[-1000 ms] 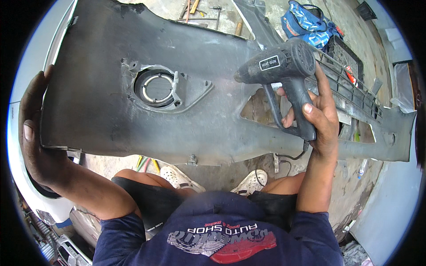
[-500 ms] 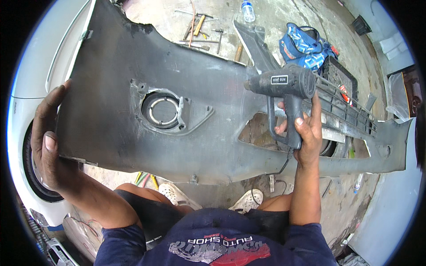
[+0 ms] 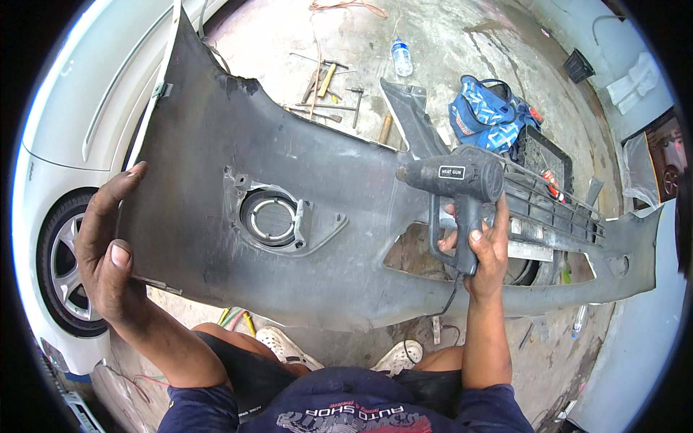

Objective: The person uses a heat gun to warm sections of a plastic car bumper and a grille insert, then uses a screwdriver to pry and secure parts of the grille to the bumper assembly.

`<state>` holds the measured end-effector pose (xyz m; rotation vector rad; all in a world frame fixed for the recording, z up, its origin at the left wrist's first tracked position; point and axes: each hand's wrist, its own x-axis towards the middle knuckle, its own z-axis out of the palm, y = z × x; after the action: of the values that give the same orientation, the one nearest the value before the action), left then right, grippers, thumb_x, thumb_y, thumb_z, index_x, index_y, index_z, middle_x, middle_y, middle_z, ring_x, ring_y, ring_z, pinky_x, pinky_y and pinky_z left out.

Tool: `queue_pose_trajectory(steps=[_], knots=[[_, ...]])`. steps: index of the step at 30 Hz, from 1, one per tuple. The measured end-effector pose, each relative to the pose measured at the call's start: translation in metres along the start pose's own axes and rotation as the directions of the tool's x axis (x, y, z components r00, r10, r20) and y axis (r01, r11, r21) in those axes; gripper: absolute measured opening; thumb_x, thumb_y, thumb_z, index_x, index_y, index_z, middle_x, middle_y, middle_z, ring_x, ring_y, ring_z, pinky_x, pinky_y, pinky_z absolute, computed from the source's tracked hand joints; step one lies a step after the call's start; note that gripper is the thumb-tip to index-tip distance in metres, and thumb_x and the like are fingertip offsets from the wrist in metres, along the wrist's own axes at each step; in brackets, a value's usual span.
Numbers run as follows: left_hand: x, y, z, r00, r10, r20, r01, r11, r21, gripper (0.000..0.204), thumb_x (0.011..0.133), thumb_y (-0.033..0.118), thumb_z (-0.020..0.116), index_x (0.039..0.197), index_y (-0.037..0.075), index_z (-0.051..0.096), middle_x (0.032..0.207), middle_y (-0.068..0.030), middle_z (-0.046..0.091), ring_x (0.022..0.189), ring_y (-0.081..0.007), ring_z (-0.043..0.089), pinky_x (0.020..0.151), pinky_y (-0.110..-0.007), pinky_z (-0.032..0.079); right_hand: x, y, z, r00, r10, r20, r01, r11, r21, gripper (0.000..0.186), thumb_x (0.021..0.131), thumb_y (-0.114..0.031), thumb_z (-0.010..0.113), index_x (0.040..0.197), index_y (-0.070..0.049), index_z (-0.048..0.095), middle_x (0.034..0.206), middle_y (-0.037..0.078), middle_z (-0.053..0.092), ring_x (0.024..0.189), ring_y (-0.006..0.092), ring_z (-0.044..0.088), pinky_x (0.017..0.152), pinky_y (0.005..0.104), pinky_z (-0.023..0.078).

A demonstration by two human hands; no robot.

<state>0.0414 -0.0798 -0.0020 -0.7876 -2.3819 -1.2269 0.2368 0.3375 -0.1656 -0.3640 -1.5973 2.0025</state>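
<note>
A large dark grey car bumper cover [image 3: 346,267], its inner side up, stretches across the view in front of me. My left hand [image 3: 108,252] grips its left edge, fingers curled round the rim and thumb on the near side. In my right hand [image 3: 491,249] is a black heat gun [image 3: 462,177], held by its handle. Its nozzle points left, above the bumper cover, and its cord hangs down from the handle. A round ring fitting [image 3: 273,220] sits in an opening on the left part of the bumper cover, with a bracket around it.
A white car [image 3: 65,166] with its wheel [image 3: 68,263] stands close on the left. Beyond the bumper cover lie hammers and other hand tools [image 3: 328,83], a water bottle [image 3: 401,58], a blue bag [image 3: 487,112] and a black tray [image 3: 548,155]. My white clogs [image 3: 289,348] are below.
The bumper cover and both hands appear lower in the view, showing more floor beyond. The heat gun stays in my right hand, my left hand at the edge.
</note>
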Motion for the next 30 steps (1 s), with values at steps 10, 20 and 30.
queue_pose_trajectory(steps=[10,20,30], knots=[[0.0,0.001,0.001,1.0,0.012,0.0,-0.012,1.0,0.0,0.08,0.078,0.068,0.074,0.132,0.009,0.076,0.137,-0.0198,0.072,0.131,-0.0353,0.067,0.118,-0.056,0.045,-0.001,-0.002,0.003,1.0,0.007,-0.015,-0.006,0.999,0.037,0.108,0.091,-0.032,0.073,0.172,-0.005,0.007,0.129,0.039,0.061,0.074,0.0283,0.075,0.071,0.0396,0.064],[-0.002,0.001,0.001,1.0,0.016,-0.015,-0.016,0.999,0.033,0.08,0.077,0.069,0.073,0.131,0.011,0.076,0.137,-0.019,0.073,0.131,-0.035,0.067,0.118,-0.057,0.045,-0.002,-0.009,0.004,0.999,0.036,0.024,-0.037,0.998,0.054,0.109,0.089,-0.032,0.072,0.172,-0.005,0.007,0.128,0.039,0.062,0.073,0.0292,0.075,0.069,0.0395,0.064],[-0.002,0.0,-0.003,0.999,0.03,0.023,-0.032,0.998,0.061,0.081,0.077,0.06,0.069,0.136,0.005,0.073,0.139,-0.0231,0.07,0.132,-0.0397,0.066,0.118,-0.057,0.046,-0.006,-0.009,0.001,0.993,0.079,0.087,-0.085,0.994,0.075,0.108,0.09,-0.032,0.074,0.172,-0.006,0.009,0.127,0.042,0.063,0.07,0.0282,0.075,0.069,0.0423,0.065]])
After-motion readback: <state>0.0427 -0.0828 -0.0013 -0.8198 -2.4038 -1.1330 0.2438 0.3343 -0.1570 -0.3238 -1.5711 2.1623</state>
